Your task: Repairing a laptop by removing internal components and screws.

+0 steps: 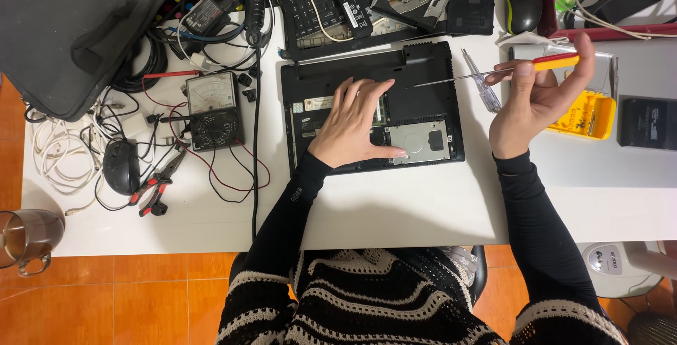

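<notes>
On laptop [423,77], left hand [355,123]; right hand [539,98], screwdriver [493,70].

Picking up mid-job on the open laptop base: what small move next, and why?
Probably lower the screwdriver tip to the drive bay: the right hand holds it raised above the laptop base, while the left hand steadies it.

The laptop [371,105] lies on the table [395,211], the meter [214,109] to its left, the tray [587,116] to its right.
</notes>
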